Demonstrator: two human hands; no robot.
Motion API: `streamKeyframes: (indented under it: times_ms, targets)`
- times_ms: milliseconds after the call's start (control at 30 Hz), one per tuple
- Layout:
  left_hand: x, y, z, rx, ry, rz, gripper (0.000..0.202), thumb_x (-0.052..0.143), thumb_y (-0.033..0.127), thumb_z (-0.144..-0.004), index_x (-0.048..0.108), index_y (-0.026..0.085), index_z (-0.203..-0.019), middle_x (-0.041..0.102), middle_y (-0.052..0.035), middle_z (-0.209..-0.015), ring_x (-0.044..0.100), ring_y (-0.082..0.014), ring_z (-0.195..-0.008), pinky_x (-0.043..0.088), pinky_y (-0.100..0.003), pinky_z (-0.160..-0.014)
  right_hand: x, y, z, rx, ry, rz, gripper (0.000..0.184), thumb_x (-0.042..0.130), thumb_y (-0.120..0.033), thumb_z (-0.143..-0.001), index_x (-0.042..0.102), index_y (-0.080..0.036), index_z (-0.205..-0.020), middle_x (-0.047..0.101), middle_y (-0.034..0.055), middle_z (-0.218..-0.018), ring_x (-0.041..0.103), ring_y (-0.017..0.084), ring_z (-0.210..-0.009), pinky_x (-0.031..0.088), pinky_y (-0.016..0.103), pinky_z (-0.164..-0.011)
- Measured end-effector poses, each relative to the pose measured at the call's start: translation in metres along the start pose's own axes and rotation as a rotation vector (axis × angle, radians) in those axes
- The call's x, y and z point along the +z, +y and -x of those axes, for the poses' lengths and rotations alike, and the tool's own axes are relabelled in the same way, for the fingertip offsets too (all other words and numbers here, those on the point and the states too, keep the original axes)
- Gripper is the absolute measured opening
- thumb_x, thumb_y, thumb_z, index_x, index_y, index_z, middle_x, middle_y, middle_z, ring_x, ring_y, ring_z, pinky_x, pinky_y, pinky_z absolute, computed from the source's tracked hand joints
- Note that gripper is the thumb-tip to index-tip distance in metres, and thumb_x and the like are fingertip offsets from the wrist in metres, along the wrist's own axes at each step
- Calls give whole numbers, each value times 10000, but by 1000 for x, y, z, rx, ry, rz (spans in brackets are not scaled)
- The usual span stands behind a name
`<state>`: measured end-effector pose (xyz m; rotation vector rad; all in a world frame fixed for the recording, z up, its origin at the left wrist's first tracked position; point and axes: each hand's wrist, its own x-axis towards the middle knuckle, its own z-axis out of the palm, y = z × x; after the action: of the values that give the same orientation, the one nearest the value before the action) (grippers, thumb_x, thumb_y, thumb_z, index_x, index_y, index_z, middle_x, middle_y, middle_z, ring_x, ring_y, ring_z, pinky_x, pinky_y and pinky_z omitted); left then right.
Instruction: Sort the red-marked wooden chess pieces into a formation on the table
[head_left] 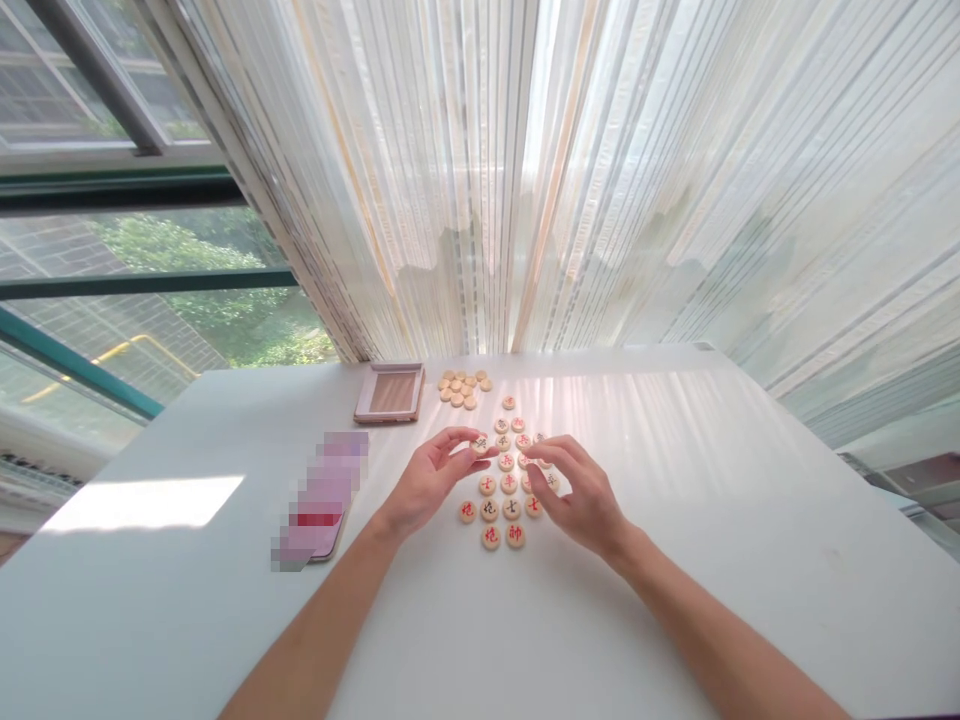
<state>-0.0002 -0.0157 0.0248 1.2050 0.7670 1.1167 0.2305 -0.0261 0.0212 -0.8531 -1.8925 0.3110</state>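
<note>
My left hand has a xiangqi piece with a black character pinched between thumb and fingers, at the left side of the laid-out pieces. Opposite it, my right hand hovers over the right side of the layout, fingers curved and thumb apart, partly covering several pieces. Round wooden pieces with red or black characters lie face up in staggered rows, among them a red general, a red cannon nearest me and a lone red piece at the far end.
Behind the layout lies a cluster of plain-looking pieces. A shallow box stands left of that cluster. Nearer me on the left is a pixelated, phone-like pink object. The white table ends at a striped curtain and a window.
</note>
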Motion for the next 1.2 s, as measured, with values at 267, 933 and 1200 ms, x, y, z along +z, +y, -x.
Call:
streamKeyframes:
  times_ms: [267, 933, 1200]
  targets:
    - [6, 4, 7, 110, -26, -296, 115, 692, 264, -890, 612, 185, -915, 553, -72, -1141, 668, -221, -1049, 565, -369, -932, -1, 1, -3, 169, 19, -61, 167, 563, -197, -929, 657, -264, -1050, 687, 32, -901, 646, 188, -756, 564, 356, -705]
    - [12, 9, 12, 291, 24, -602, 190, 744, 206, -828, 554, 197, -820, 687, -63, -1051, 654, -205, -1036, 497, -354, -952, 0, -11, -3, 416, -90, -390, 175, 596, -297, -957, 616, -231, -1118, 713, 61, -1024, 710, 199, -923, 582, 357, -843]
    - [22, 3, 15, 287, -48, -573, 149, 736, 202, -837, 588, 190, -832, 686, -77, -1060, 664, -210, -1012, 539, -353, -907, 4, -16, -2, 497, -207, -520, 130, 647, -337, -926, 629, -213, -962, 694, 45, -900, 711, 192, -855, 597, 341, -796]
